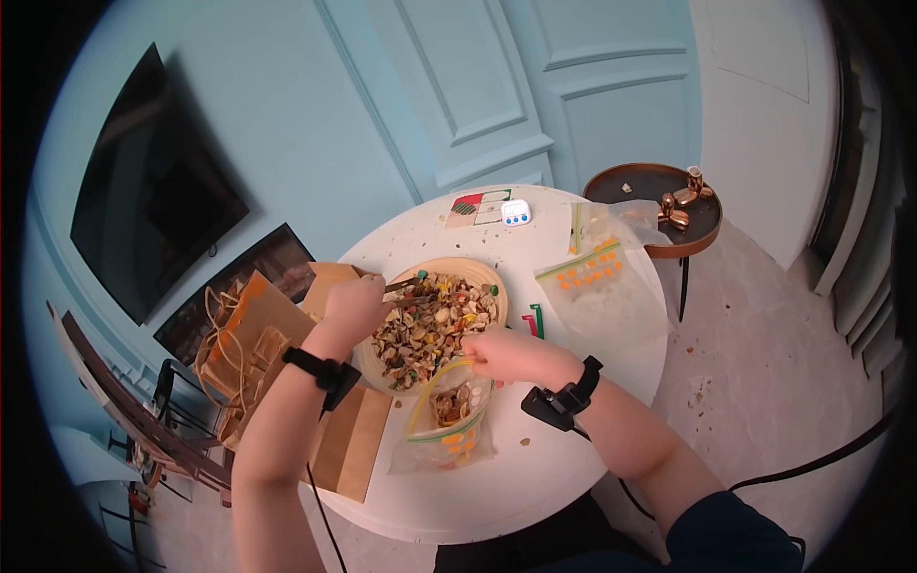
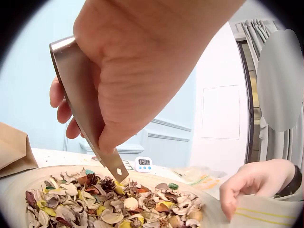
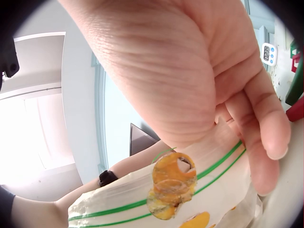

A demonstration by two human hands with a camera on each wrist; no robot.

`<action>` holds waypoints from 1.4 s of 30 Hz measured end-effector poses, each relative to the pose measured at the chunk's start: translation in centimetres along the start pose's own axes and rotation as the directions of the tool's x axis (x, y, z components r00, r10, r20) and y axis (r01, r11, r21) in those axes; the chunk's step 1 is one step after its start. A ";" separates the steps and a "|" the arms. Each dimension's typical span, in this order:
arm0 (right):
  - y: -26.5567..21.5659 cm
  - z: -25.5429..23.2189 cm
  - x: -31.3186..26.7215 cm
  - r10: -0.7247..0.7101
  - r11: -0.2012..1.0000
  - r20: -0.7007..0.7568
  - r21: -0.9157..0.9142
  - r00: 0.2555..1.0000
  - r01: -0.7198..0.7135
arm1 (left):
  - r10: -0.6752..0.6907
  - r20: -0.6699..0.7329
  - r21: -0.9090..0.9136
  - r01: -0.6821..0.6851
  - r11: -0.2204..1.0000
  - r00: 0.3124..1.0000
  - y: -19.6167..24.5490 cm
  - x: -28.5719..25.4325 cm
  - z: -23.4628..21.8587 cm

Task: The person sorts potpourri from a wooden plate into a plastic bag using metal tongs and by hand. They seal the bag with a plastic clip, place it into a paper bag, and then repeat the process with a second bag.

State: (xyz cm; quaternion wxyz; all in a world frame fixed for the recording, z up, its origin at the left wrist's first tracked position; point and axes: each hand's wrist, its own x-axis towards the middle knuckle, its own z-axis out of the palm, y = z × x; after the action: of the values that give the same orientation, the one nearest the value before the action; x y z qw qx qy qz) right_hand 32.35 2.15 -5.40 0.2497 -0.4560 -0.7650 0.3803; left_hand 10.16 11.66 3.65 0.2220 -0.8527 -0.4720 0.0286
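Metal tongs (image 2: 80,95) are gripped in my left hand (image 1: 355,307), tips down at the potpourri (image 1: 420,339). Dried petals, small cones and coloured bits make up this potpourri, heaped on a round pale plate (image 1: 461,265). My right hand (image 1: 521,355) pinches the rim of a clear zip bag (image 1: 406,458) beside the plate's near edge. The bag's mouth stands wide, and some potpourri lies inside it. Green seal lines and orange printed spots show on the bag in the right wrist view.
Left of the plate stand an opened cardboard box (image 1: 346,449) and brown paper bags (image 1: 244,334). A white timer (image 1: 516,212) sits at the back, with red and green clips (image 1: 535,321) nearer. More zip bags (image 1: 592,277) lie right. A side table (image 1: 611,205) holds copper-coloured ornaments.
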 end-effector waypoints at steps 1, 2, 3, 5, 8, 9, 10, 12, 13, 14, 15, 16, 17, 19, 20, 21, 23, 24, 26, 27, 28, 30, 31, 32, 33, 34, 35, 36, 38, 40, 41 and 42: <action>0.0 0.0 0.0 -0.001 1.000 -0.005 0.000 1.000 0.001 | -0.005 0.020 0.005 0.005 1.000 1.000 0.1 0.7 0.5; 0.0 0.0 0.0 -0.001 1.000 -0.009 0.000 1.000 0.001 | -0.011 0.039 0.009 0.010 1.000 0.999 0.2 1.2 1.0; 0.0 0.1 -0.1 0.001 1.000 -0.013 -0.001 1.000 -0.001 | -0.008 0.037 0.009 0.007 1.000 0.999 0.2 1.6 1.5; -0.1 0.1 -0.1 0.016 1.000 -0.012 0.009 1.000 -0.016 | -0.047 0.112 -0.015 0.049 0.999 0.993 0.5 2.0 1.7; 0.0 0.1 0.0 -0.003 1.000 -0.015 0.002 1.000 0.003 | -0.084 0.179 0.029 0.080 0.996 0.980 0.9 2.1 1.7; 0.0 0.1 0.0 -0.003 1.000 -0.014 0.003 1.000 0.003 | -0.084 0.180 0.029 0.080 0.996 0.980 0.9 2.0 1.8; 0.0 0.1 0.0 -0.009 1.000 -0.017 -0.005 1.000 0.009 | -0.073 0.156 0.029 0.070 0.997 0.985 0.9 1.9 2.1; 0.0 0.1 0.0 -0.017 1.000 -0.021 -0.012 1.000 0.016 | -0.063 0.131 0.031 0.059 0.998 0.989 0.7 1.6 2.5; 0.1 0.1 0.0 -0.011 1.000 -0.016 -0.005 1.000 0.011 | -0.074 0.095 0.007 0.073 0.997 0.993 0.5 1.4 2.4; 0.0 0.1 0.0 -0.006 1.000 -0.010 0.002 1.000 0.006 | -0.086 0.060 -0.017 0.087 0.996 0.995 0.4 1.2 2.3; 0.0 0.1 -0.1 -0.009 1.000 -0.010 0.004 1.000 0.009 | -0.087 0.060 -0.013 0.088 0.996 0.994 0.2 0.8 2.2; -0.1 0.0 -0.1 -0.011 1.000 -0.009 -0.003 1.000 0.011 | -0.089 -0.011 -0.026 0.089 0.996 0.996 0.2 0.1 1.2; -0.1 0.0 -0.2 -0.014 1.000 -0.005 -0.011 1.000 0.013 | -0.093 -0.083 -0.039 0.090 0.995 0.992 0.2 -0.7 0.2; -0.1 0.0 -0.2 -0.007 1.000 0.002 0.004 1.000 0.007 | -0.102 -0.132 -0.094 0.090 0.992 0.986 0.3 -2.9 -1.9; -0.1 0.0 -0.2 0.002 1.000 0.002 0.019 1.000 -0.002 | -0.107 -0.185 -0.148 0.080 0.986 0.977 0.5 -4.2 -3.0; -0.1 0.0 -0.1 0.000 1.000 0.002 0.021 1.000 0.000 | -0.108 -0.187 -0.186 0.073 0.980 0.976 0.7 -5.8 -4.2; 0.0 0.0 -0.1 0.000 1.000 0.003 0.009 1.000 0.000 | -0.076 -0.211 -0.223 0.027 0.974 0.975 1.6 -9.4 -6.6; 0.1 0.0 -0.1 0.000 1.000 0.002 0.013 1.000 0.000 | -0.044 -0.233 -0.225 -0.010 0.974 0.971 2.0 -11.1 -7.6; 0.1 0.1 -0.1 0.006 1.000 -0.007 -0.003 1.000 -0.006 | 0.091 -0.315 -0.211 -0.163 0.964 0.945 2.6 -14.1 -8.7; 0.1 0.1 -0.1 0.005 1.000 -0.006 -0.001 1.000 -0.005 | 0.091 -0.313 -0.210 -0.162 0.964 0.945 2.9 -15.4 -9.3; 0.2 0.2 -0.1 0.017 1.000 -0.013 0.017 1.000 -0.017 | 0.119 -0.244 -0.241 -0.179 0.954 0.962 3.3 -16.6 -10.0; 0.0 0.2 -0.1 0.026 0.999 -0.017 0.035 1.000 -0.025 | 0.146 -0.174 -0.272 -0.190 0.944 0.974 3.9 -18.0 -10.3; -0.1 0.1 -0.1 0.033 0.999 -0.014 0.033 0.999 -0.033 | 0.164 -0.114 -0.263 -0.189 0.946 0.980 4.2 -18.3 -10.3; -0.1 0.1 -0.1 0.041 0.999 -0.013 0.032 0.999 -0.040 | 0.182 -0.055 -0.255 -0.190 0.948 0.982 4.4 -18.6 -10.2; -0.1 0.1 -0.1 0.040 0.999 -0.013 0.031 0.999 -0.039 | 0.187 -0.061 -0.254 -0.197 0.947 0.980 4.5 -18.6 -9.9; -0.1 0.1 -0.1 0.031 0.999 -0.011 0.016 0.999 -0.030 | 0.188 -0.063 -0.253 -0.198 0.947 0.980 4.4 -18.3 -9.8; 0.0 0.1 -0.1 0.022 1.000 -0.012 0.001 1.000 -0.022 | 0.162 -0.080 -0.264 -0.178 0.948 0.983 4.1 -17.8 -9.8; 0.0 0.0 -0.1 0.022 1.000 -0.017 0.001 1.000 -0.022 | 0.138 -0.096 -0.276 -0.159 0.948 0.986 3.7 -17.1 -9.7; 0.1 0.1 0.0 0.010 1.000 0.000 -0.017 1.000 -0.010 | 0.104 -0.148 -0.250 -0.139 0.958 0.984 2.7 -14.8 -9.1; 0.0 0.0 -0.1 0.005 1.000 0.002 -0.016 1.000 -0.005 | 0.012 -0.170 -0.228 -0.051 0.972 0.985 1.9 -11.6 -8.0; -0.1 0.0 -0.1 0.000 1.000 0.006 -0.018 1.000 0.000 | -0.045 -0.142 -0.228 0.012 0.974 0.989 1.4 -9.9 -7.1; -0.2 0.0 -0.2 0.000 1.000 0.009 -0.019 1.000 0.000 | -0.039 -0.133 -0.164 0.016 0.986 0.990 0.5 -8.0 -5.5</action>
State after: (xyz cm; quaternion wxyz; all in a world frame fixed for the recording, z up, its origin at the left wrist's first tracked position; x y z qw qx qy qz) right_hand 32.36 1.95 -5.24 0.2416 -0.4568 -0.7697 0.3750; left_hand 7.53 2.96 7.11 0.1836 -0.8614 -0.4683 -0.0710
